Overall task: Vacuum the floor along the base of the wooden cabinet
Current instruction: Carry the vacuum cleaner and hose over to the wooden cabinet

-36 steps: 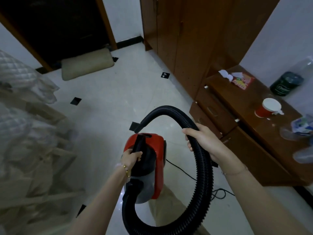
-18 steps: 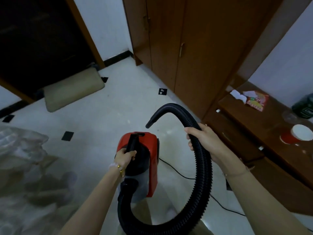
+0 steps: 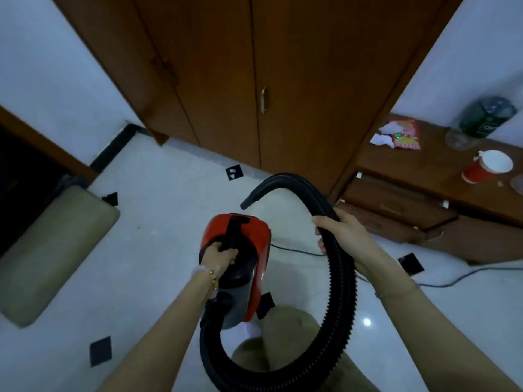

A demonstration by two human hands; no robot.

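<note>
A beige cushion (image 3: 51, 250) lies at the left edge, and open white floor (image 3: 158, 222) is seen between it and a red vacuum cleaner (image 3: 256, 236). The cleaner's black handle is gripped by the left hand (image 3: 219, 254). The black hose (image 3: 339, 292) is clasped by the right hand (image 3: 343, 236), its open end held above the floor near the wooden cabinet (image 3: 297, 80) base. Rightmost, a red cup (image 3: 486, 168) is set on a low surface (image 3: 441, 165).

Vacuum body (image 3: 254, 230): red shell, black handle. Hose (image 3: 343, 278): black, ribbed along its length. Cabinet (image 3: 305, 80): reddish-brown wood. Floor (image 3: 158, 222): glossy white tile with small black square insets. Cup (image 3: 475, 172): red outside, white inside. Mat (image 3: 51, 250): dull beige. Bracelet (image 3: 213, 277) on my left wrist: gold beads. My trousers (image 3: 285, 321): olive.
</note>
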